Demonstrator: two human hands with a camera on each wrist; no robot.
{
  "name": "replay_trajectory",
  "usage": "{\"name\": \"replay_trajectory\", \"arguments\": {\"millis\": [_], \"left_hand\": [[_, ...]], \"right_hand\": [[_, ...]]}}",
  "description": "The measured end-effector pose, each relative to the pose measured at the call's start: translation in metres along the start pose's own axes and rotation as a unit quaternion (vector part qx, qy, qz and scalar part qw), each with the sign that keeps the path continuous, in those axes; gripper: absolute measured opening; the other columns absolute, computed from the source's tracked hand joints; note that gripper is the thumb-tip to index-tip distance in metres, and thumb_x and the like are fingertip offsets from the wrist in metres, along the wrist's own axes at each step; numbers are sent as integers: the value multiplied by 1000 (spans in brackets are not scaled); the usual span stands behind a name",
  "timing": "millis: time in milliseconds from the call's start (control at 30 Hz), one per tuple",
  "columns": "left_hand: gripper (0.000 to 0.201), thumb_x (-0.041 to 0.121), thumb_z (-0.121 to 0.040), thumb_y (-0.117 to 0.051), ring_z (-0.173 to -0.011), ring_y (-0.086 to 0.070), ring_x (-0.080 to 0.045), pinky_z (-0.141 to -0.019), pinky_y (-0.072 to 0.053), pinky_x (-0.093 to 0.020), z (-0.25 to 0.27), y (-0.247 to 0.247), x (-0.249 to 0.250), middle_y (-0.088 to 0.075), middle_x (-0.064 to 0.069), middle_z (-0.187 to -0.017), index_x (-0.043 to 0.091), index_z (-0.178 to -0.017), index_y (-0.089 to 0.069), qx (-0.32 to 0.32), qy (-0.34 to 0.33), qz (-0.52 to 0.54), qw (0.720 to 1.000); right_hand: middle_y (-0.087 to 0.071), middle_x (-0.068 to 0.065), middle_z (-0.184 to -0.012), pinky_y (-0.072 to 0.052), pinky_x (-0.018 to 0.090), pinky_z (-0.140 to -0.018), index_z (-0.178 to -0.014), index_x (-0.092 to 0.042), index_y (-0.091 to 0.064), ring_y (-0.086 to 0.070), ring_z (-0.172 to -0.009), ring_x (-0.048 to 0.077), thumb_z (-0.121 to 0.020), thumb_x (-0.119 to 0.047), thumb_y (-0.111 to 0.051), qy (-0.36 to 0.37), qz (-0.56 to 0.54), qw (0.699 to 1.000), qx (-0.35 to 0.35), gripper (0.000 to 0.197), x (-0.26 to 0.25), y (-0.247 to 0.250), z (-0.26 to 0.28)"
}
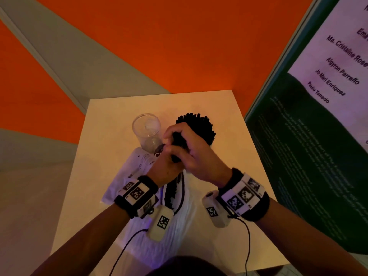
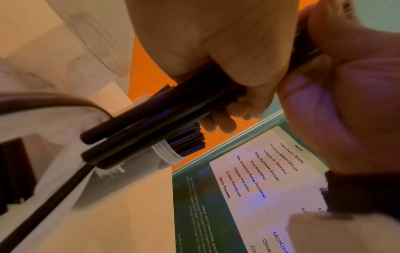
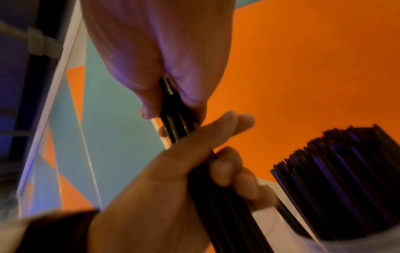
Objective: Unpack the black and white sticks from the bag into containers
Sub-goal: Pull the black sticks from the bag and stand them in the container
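Surface first, pale and square, carrying a white bag, a clear empty container and a second container packed with black sticks. Above the bag, left hand and right hand both curl their fingers round one bundle of black sticks.

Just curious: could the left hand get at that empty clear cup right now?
Probably not at once. The empty clear cup stands uncovered just beyond the left hand, but that hand and the right hand both hold the bundle of black sticks, so its grip is taken.
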State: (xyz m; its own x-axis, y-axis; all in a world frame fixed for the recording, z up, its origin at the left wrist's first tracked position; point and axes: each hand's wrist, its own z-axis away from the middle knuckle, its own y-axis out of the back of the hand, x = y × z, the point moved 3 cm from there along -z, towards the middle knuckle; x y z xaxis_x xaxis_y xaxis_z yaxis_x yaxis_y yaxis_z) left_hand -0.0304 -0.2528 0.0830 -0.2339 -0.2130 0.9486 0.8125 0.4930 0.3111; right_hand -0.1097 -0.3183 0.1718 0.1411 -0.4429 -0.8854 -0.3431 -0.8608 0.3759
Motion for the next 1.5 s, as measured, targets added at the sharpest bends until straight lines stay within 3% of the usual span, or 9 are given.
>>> {"name": "replay_trajectory", "arguments": {"millis": [200, 500, 633, 767, 900, 1000, 1100, 1300, 1500], "left_hand": [[68, 38, -70, -81, -117, -55, -15, -97, -49, -42, -17, 13, -17, -53, 4, -127, 29, -128, -47, -8, -35, 1, 999], [54, 27, -85, -70, -116, -45, -13, -99, -39, -29, 9, 26, -69, -46, 7, -127, 26, -132, -43, -98, -65, -186, 976], [41, 11, -89, -62, -89, -53, 9, -76, -43, -9, 13, 30, -71, -50, 19, -105, 25, -125, -48, -125, -39, -176, 976], [27, 0, -89, -56, -81, -51, 19, -70, -37, 0, 11, 36, -74, -53, 18, -97, 13, -113, -58, -136, -23, -184, 973], [21, 5, -90, -58, -78, -54, 13, -69, -39, -2, 11, 42, -73, -56, 13, -101, 17, -108, -60, -133, -10, -176, 975], [13, 10, -92, -59, -79, -56, 4, -69, -41, -6, 12, 43, -69, -60, 5, -104, 18, -103, -59, -133, -20, -159, 978], [18, 8, -92, -58, -84, -56, 0, -72, -44, -10, 15, 44, -64, -60, 3, -107, 11, -110, -60, -133, -24, -136, 981], [19, 10, -93, -57, -84, -57, -11, -70, -46, -15, 21, 44, -54, -61, -9, -107, 1, -110, -60, -129, -40, -103, 985], [19, 9, -93, -56, -80, -56, 0, -69, -44, -12, 23, 47, -52, -61, -10, -106, -1, -110, -60, -132, -45, -84, 987]], "right_hand": [[-50, 10, -90, -49, 35, -76, -116, -27, -40, -51, -80, 23, -97, -3, -52, 66, -30, 990, 123, 33, -6, 67, -24], [-54, 8, -104, -42, 18, -85, -130, -10, -47, -52, -95, 13, -97, -8, -49, -10, 142, 974, 175, 33, 91, 60, -15], [-35, 16, -149, -28, 41, -116, -142, -5, -42, -29, -141, 29, -99, -19, -48, -74, 311, 942, 100, 46, 136, 36, 5], [-5, 11, -161, -8, 53, -119, -150, -14, -28, 2, -149, 33, -100, -35, -41, -138, 389, 911, 11, 55, 146, 22, 15], [-54, 17, -128, -36, 34, -108, -117, -3, -63, -44, -127, 27, -91, -8, -52, 49, 297, 949, 94, 29, 102, 4, 24], [-61, 13, -100, -45, 32, -82, -91, -3, -66, -56, -96, 27, -80, 2, -48, 12, 256, 958, -130, 22, 91, -43, 31], [-63, 19, -111, -43, 33, -81, -105, 1, -66, -59, -99, 30, -91, -4, -47, -132, 281, 893, -327, 24, 111, -90, 38], [-46, 24, -140, -33, 41, -109, -134, 4, -45, -43, -130, 33, -103, -13, -30, -271, 340, 840, -323, 38, 151, -141, 35], [-29, 23, -149, -29, 46, -112, -145, 2, -25, -32, -135, 38, -102, -20, -31, -335, 441, 757, -347, 48, 180, -158, 43]]}}
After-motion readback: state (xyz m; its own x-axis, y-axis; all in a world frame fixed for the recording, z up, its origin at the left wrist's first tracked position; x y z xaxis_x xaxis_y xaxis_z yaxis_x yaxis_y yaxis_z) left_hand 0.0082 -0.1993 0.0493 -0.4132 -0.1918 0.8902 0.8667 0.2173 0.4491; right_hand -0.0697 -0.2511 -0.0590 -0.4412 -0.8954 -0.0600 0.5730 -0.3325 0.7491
